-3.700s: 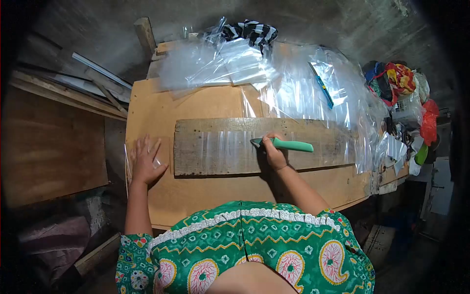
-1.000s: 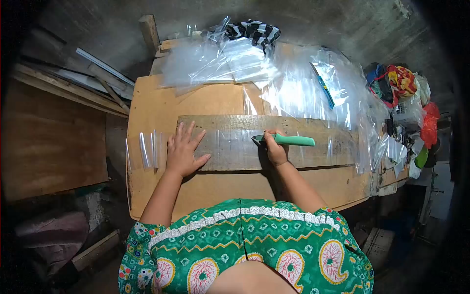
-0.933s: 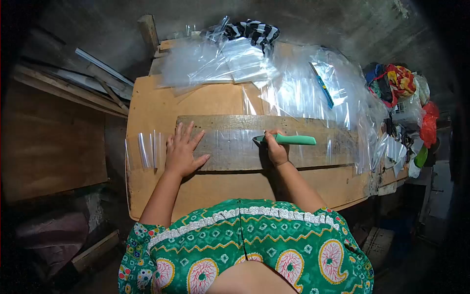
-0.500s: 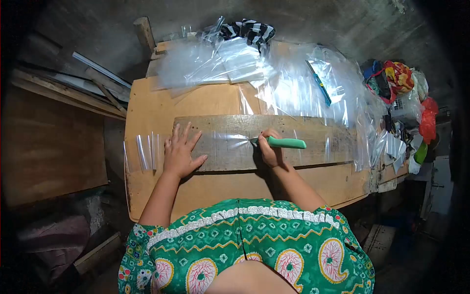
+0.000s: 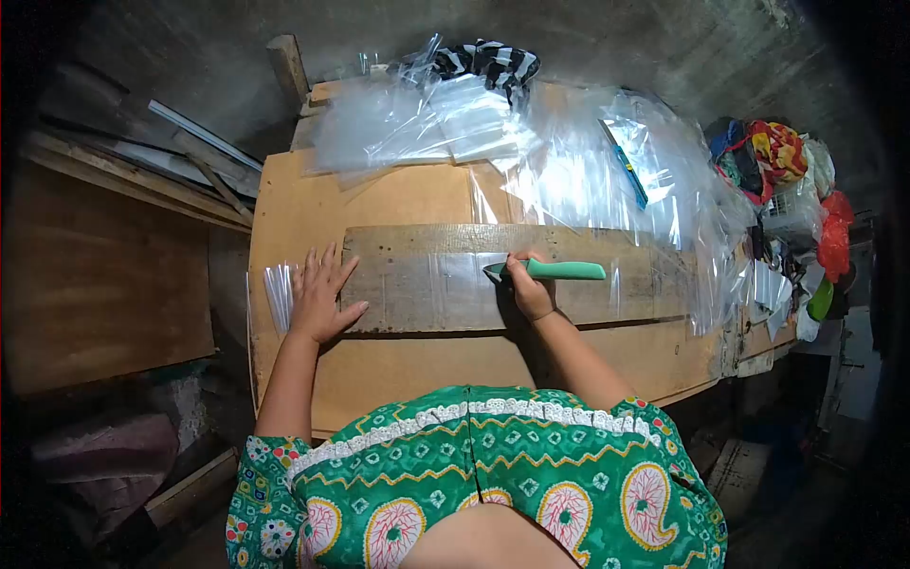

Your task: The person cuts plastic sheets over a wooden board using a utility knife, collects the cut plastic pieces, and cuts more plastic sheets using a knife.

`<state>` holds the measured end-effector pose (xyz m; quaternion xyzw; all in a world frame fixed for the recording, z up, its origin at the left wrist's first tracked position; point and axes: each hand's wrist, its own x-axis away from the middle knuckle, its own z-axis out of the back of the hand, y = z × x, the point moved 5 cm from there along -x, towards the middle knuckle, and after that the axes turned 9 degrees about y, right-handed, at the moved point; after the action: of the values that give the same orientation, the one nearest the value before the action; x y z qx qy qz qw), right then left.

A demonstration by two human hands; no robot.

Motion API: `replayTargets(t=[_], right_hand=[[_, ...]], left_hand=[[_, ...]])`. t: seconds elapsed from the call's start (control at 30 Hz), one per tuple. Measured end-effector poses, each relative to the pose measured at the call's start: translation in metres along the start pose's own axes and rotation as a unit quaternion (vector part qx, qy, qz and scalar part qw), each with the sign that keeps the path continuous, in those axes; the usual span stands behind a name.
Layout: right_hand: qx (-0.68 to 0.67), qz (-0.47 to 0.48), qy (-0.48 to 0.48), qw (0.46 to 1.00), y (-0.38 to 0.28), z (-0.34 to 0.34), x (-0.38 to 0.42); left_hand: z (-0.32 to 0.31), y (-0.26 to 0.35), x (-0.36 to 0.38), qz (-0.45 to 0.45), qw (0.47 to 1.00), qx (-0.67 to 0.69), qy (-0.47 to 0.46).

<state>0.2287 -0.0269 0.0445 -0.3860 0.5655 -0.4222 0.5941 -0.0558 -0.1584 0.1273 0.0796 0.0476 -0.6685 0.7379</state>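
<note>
A green-handled knife is gripped in my right hand, its blade tip pointing left and down onto clear plastic film. The film lies as a strip along a worn wooden plank. My left hand rests flat with fingers spread at the plank's left end, over the film. Just left of that hand, a bunched edge of clear film shows folded, shiny ridges.
The plank lies on a tan board. Behind it are piles of clear plastic sheets and a blue box cutter. A black-and-white cloth sits at the back. Cloths and a red bag crowd the right side.
My left hand has slid left to the plank's end, and the film there is more bunched. The knife has stayed at nearly the same spot in my right hand.
</note>
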Motion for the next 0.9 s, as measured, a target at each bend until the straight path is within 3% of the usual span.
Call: replayTargets(t=[0.57,0.9], right_hand=[[0.002,-0.021,0.022,1.000,0.005,0.010,0.002],[0.059,0.082,-0.031,0.994,-0.018,0.006,0.000]], left_hand=[[-0.003,-0.004,0.002,-0.001,1.000,-0.002,0.002],[-0.004,-0.005,0.001,0.006,1.000,0.013,-0.012]])
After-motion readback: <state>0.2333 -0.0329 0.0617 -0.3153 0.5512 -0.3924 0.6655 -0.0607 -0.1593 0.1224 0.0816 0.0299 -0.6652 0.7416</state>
